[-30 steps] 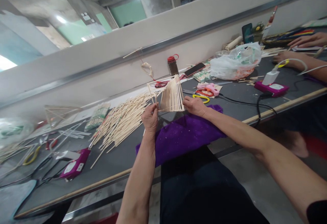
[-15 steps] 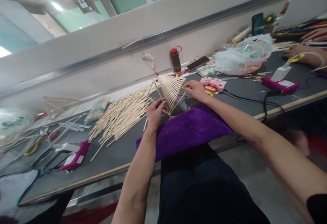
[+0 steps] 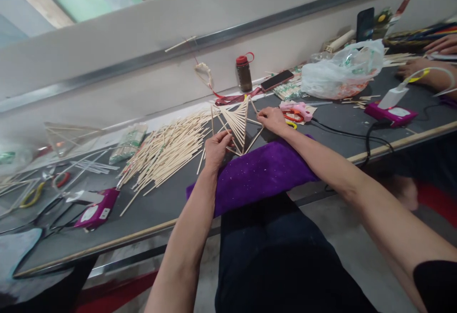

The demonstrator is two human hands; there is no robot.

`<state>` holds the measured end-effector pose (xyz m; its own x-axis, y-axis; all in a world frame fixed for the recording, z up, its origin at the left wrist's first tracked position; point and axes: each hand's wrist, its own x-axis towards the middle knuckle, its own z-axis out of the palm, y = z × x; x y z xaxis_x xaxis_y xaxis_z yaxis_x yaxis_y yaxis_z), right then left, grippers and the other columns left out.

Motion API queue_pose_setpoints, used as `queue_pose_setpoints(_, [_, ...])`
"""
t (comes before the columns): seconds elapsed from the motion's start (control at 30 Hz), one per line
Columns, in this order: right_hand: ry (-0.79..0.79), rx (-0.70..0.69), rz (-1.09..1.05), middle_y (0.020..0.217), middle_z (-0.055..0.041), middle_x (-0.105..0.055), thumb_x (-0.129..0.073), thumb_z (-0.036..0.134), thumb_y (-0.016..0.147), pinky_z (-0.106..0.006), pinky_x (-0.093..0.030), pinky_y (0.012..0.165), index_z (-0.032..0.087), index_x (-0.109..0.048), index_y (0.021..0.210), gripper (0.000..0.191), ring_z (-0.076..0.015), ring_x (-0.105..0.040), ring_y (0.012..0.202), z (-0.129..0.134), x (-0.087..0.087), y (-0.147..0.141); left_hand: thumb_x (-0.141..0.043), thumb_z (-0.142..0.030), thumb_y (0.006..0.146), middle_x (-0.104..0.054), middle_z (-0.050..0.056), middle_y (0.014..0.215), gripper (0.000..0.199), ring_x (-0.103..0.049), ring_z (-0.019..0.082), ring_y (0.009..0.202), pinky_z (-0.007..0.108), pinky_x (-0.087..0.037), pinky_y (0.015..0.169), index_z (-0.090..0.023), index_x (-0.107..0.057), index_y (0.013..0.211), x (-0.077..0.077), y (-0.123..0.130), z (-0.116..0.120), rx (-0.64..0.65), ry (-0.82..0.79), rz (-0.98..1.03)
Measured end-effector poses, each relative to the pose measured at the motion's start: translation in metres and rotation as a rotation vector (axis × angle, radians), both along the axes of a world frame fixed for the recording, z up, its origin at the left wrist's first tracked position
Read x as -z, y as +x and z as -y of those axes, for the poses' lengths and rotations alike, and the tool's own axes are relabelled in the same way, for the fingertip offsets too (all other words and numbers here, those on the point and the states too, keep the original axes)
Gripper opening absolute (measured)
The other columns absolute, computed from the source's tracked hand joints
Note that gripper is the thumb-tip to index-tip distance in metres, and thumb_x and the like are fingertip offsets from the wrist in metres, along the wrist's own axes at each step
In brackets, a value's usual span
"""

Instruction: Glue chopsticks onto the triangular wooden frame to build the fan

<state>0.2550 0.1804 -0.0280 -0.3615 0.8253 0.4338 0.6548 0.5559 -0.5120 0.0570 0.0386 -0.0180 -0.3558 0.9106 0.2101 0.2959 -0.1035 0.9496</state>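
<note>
The stick frame (image 3: 240,125) is in the middle of the scene, just beyond the far edge of a purple cloth (image 3: 264,175); whether it touches the table beneath cannot be told. Its fan of thin sticks spreads wide at the far side and narrows to a corner that points near, toward the person, so the fan's long axis runs roughly near to far. The left hand (image 3: 217,149) has thumb and fingertips pinched together on the frame's left near part, and the right hand (image 3: 273,119) is clamped with its fingertips on the right corner. To the left lies a broad heap of loose sticks (image 3: 167,156); to the right, a pink tool (image 3: 302,111) is beside orange-handled scissors (image 3: 293,114). All this is on a dark grey table (image 3: 143,215) with a pale wooden near edge. Farther off, a red-capped bottle (image 3: 244,75) stands by a pale partition (image 3: 143,56), with a white plastic bag (image 3: 342,73) to its right, and another person's hands (image 3: 442,45) at the far right
</note>
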Motion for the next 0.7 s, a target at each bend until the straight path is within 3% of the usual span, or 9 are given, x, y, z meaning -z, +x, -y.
queue_pose_setpoints(0.17, [-0.007, -0.006, -0.038, 0.093, -0.008, -0.073, -0.055, 0.022, 0.082, -0.028, -0.042, 0.08, 0.015, -0.075, 0.091, 0.023, -0.0198, -0.063, 0.088, 0.004, -0.002, 0.002, -0.067, -0.035, 0.073, -0.069, 0.004, 0.077, 0.041, -0.063, 0.012, 0.06, 0.018, -0.041, 0.044, -0.013, -0.071, 0.106, 0.0, 0.0, 0.002, 0.027, -0.04, 0.036])
queue_pose_setpoints(0.3, [0.017, -0.013, -0.107, 0.089, -0.0079, -0.072, -0.051, 0.022, 0.085, -0.027, -0.044, 0.078, 0.012, -0.073, 0.091, 0.025, -0.0177, -0.064, 0.084, 0.024, -0.013, 0.008, -0.07, -0.034, 0.07, -0.07, 0.006, 0.079, 0.039, -0.06, 0.011, 0.06, 0.019, -0.041, 0.045, -0.013, -0.072, 0.103, -0.002, 0.003, 0.005, 0.097, -0.114, 0.099])
queue_pose_setpoints(0.4, [-0.138, -0.203, -0.147, 0.069, -0.0034, -0.068, -0.054, 0.027, 0.083, -0.023, -0.044, 0.063, 0.012, -0.072, 0.085, 0.024, -0.0132, -0.062, 0.064, 0.043, -0.019, 0.008, -0.072, -0.031, 0.067, -0.07, 0.006, 0.079, 0.032, -0.055, 0.009, 0.054, 0.018, -0.034, 0.04, -0.015, -0.074, 0.095, -0.001, 0.005, 0.005, 0.153, -0.17, 0.153])
queue_pose_setpoints(0.5, [-0.358, -0.438, -0.126, 0.066, -0.0017, -0.067, -0.062, 0.029, 0.076, -0.021, -0.042, 0.055, 0.011, -0.074, 0.085, 0.023, -0.0107, -0.059, 0.055, 0.056, -0.017, 0.001, -0.073, -0.028, 0.066, -0.068, 0.005, 0.071, 0.026, -0.048, 0.007, 0.047, 0.018, -0.024, 0.038, -0.015, -0.075, 0.088, 0.0, 0.006, 0.004, 0.189, -0.201, 0.199])
queue_pose_setpoints(0.7, [-0.438, -0.525, -0.102, 0.065, -0.0011, -0.066, -0.065, 0.027, 0.074, -0.019, -0.042, 0.053, 0.012, -0.075, 0.085, 0.022, -0.0096, -0.057, 0.055, 0.058, -0.008, -0.012, -0.074, -0.022, 0.063, -0.067, 0.004, 0.065, 0.023, -0.047, 0.006, 0.045, 0.02, -0.021, 0.039, -0.016, -0.076, 0.085, 0.003, 0.005, 0.002, 0.261, -0.242, 0.262])
